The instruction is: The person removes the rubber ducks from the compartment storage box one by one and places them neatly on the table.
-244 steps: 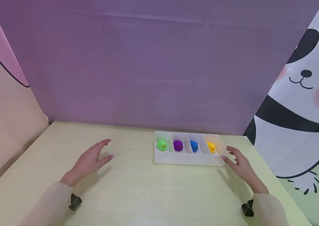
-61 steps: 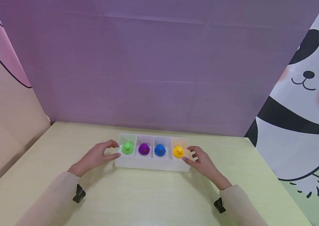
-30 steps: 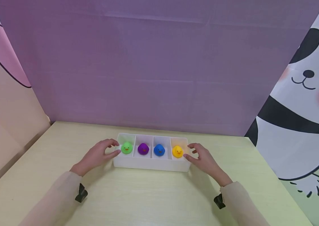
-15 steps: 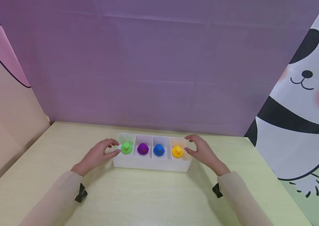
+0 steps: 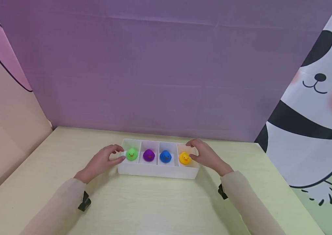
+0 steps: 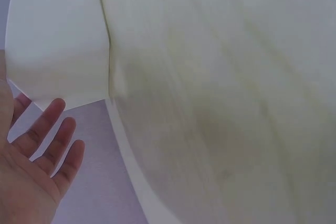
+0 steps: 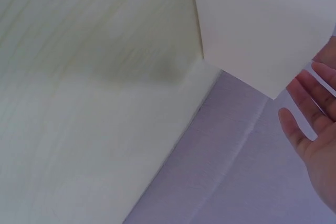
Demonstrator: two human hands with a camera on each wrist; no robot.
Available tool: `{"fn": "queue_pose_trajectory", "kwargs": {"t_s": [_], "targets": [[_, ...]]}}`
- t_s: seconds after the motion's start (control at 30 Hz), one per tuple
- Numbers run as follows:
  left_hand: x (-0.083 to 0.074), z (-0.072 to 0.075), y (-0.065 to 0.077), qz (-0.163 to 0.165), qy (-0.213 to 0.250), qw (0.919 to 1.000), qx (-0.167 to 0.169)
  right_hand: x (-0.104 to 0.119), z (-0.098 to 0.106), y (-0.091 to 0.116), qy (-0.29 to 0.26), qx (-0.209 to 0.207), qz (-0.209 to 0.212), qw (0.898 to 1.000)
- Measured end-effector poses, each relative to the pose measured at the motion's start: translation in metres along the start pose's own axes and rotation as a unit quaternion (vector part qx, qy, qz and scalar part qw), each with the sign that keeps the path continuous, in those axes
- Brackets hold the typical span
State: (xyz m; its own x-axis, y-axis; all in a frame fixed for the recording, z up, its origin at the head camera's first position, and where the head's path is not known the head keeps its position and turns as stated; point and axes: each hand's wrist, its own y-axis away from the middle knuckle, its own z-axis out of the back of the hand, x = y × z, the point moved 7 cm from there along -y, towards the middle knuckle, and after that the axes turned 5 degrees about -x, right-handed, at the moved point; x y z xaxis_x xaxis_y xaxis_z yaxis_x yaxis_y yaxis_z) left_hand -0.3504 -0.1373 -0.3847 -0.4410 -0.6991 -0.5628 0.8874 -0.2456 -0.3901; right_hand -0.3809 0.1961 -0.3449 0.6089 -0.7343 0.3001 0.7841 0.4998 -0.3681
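A white divided box (image 5: pixel 157 170) sits near the table's back edge, toy ducks in its compartments: green (image 5: pixel 131 154), purple (image 5: pixel 149 155), blue (image 5: pixel 165 156) and yellow (image 5: pixel 185 158), from left to right. At the box's left end is my left hand (image 5: pixel 97 164), thumb and index fingertip right at the rim. In the left wrist view its other fingers (image 6: pixel 70 166) are loosely spread beside the box. My right hand (image 5: pixel 208 157) reaches over the right end, thumb tip beside the yellow duck and index finger beyond it, thumb and fingers apart. The right wrist view shows loose fingers (image 7: pixel 306 100) near the box's corner.
A pale wooden table (image 5: pixel 151 209) spreads in front of the box. Behind it rises a purple cloth (image 5: pixel 166 71), with a panda print (image 5: pixel 316 114) at the right. Each wrist carries a black camera.
The box has moved left since the oldest frame, and my left hand has come to its left end. In the last second my right hand has shifted inward, left over the yellow compartment.
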Motion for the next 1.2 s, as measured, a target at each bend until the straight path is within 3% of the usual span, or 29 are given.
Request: {"fn": "queue_pose_trajectory", "kwargs": {"t_s": [0.37,0.8,1.2], "targets": [[-0.001,0.001,-0.001,0.008,-0.001,1.0,0.002,-0.002,-0.015,-0.002,0.037,0.053,0.004,0.998],[0.0,-0.001,0.0,0.017,0.007,0.9998,0.007,-0.001,-0.024,-0.005,0.105,0.085,0.021,0.991],[0.003,-0.002,0.0,0.013,0.016,0.9998,0.007,0.006,-0.025,-0.007,0.106,0.09,0.063,0.988]]}}
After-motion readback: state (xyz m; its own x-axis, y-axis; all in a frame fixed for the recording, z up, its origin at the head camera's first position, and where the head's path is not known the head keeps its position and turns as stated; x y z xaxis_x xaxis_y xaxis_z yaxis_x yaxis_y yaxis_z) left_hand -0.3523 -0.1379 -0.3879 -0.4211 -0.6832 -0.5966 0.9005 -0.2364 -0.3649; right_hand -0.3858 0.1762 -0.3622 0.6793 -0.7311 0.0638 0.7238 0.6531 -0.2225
